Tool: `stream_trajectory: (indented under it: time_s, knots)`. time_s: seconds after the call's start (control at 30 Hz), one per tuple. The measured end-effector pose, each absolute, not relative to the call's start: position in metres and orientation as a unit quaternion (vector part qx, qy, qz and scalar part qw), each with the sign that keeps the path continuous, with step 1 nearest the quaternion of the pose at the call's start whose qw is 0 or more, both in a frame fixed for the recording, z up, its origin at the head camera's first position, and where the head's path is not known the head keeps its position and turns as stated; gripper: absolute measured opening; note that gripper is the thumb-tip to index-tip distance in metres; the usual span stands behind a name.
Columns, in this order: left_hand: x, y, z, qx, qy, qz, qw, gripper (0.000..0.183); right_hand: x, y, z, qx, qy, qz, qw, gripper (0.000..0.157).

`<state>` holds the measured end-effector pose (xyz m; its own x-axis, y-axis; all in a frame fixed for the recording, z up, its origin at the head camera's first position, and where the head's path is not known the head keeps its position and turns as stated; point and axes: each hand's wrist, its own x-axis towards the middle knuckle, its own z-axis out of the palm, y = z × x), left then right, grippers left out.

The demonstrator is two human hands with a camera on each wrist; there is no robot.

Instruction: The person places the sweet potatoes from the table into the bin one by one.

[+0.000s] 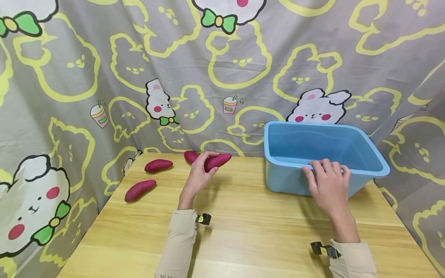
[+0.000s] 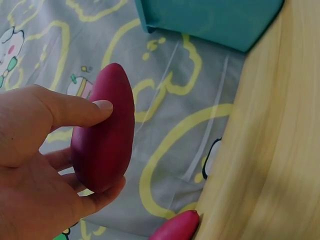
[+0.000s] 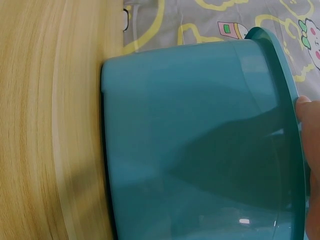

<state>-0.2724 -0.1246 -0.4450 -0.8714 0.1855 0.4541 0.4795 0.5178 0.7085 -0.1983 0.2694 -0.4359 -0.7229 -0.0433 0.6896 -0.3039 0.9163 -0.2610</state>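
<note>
My left hand (image 1: pixel 199 173) holds a purple-red sweet potato (image 1: pixel 219 160) above the table near its back edge. In the left wrist view the thumb lies across this sweet potato (image 2: pixel 106 135), with fingers round its other side. Behind that hand lies another sweet potato (image 1: pixel 190 156), partly covered by it. On the right, my right hand (image 1: pixel 330 185) grips the near rim of a blue plastic bin (image 1: pixel 288 177), its fingers over the edge. Only part of the right hand (image 3: pixel 311 145) shows at the rim in the right wrist view.
Two more sweet potatoes lie at the table's left, one farther back (image 1: pixel 158 165) and one nearer (image 1: pixel 140 190). The wooden table (image 1: pixel 243 231) meets a grey patterned curtain (image 1: pixel 194 116) at its back. More curtain hangs at both sides.
</note>
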Motion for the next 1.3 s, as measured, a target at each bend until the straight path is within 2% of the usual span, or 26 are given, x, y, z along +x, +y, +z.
stream_trajectory:
  time_s: [1.3]
  knots:
    - [-0.259, -0.120, -0.422, -0.223, -0.825, -0.484, 0.189, 0.045, -0.197, 0.269, -0.436, 0.098, -0.909, 0.177, 0.364, 0.029]
